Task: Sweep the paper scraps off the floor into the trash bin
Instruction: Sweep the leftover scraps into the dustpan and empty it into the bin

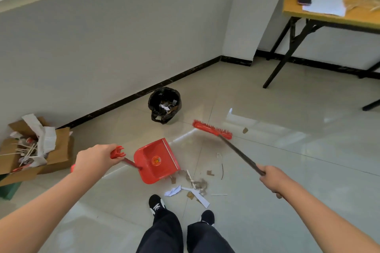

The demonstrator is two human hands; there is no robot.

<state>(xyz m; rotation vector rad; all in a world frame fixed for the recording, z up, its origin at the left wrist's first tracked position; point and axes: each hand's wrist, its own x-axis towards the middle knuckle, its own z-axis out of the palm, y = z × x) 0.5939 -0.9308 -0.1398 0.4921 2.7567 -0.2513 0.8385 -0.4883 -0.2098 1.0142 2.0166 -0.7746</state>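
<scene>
My left hand point(96, 160) grips the handle of a red dustpan point(156, 160), whose mouth rests on the floor facing the scraps. My right hand point(271, 176) holds the dark stick of a red broom; its head point(212, 129) is lifted off the floor to the right of the bin. White and brown paper scraps point(193, 187) lie in a loose pile just in front of my feet, beside the dustpan's lip. One brown scrap point(245, 130) lies apart, past the broom head. The trash bin point(164, 104), lined with a black bag, stands by the wall and holds paper.
An open cardboard box point(35, 150) full of rubbish sits by the wall at the left. A folding table point(333, 16) with papers and a phone stands at the back right, its black legs on the floor. My shoes point(157, 204) stand just behind the scraps.
</scene>
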